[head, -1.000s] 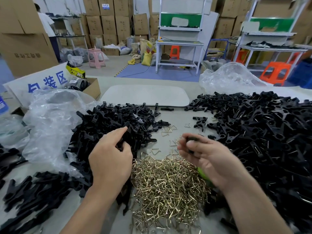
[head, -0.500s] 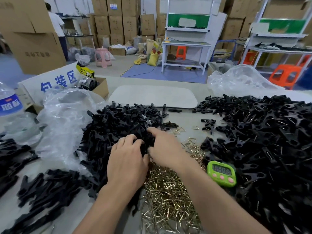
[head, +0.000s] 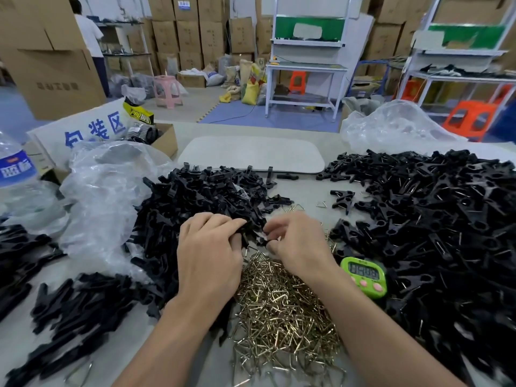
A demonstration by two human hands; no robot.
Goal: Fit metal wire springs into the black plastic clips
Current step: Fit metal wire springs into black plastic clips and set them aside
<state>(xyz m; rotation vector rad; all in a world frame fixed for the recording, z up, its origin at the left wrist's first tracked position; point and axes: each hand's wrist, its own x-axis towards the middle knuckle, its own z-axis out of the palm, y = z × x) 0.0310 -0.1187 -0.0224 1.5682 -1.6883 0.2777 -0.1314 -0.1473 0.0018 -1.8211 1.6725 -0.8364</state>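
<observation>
Since half a second ago the hands have separated. The right hand (head: pixel 298 244) no longer overlaps the left and has slid back toward the springs.

Right fingertips (head: pixel 272 229) are curled tight, pinching a black clip (head: pixel 261 239) just off the pile edge. Can't tell if a spring is in the pinch.

The left hand (head: pixel 209 255) has its fingers curled, tips pressed into clips at the same edge. Can't tell if it grips one.

My read is that a clip has been picked and the spring fit comes next.

- **Spring pile** (head: pixel 279 311): brass-coloured wire, loose on the table right under both wrists, touching the clips.
- **Unfitted clip pile** (head: pixel 201 196): sits ahead of the hands, spilling from a clear bag (head: pixel 106 191) lying open on the left.
- **Fitted pile** (head: pixel 432 219): on the right, with wires showing in many clips, so probably finished pieces.
- **Green timer** (head: pixel 364 275): sits at the edge of the fitted pile.
- **Second bag** (head: pixel 391 129): crumpled at back right, contents not visible.
- **Cardboard box** (head: pixel 166 139): back left, holds dark ribbed items I can't identify.
- **Water bottle** (head: pixel 14 169): far left.
</observation>
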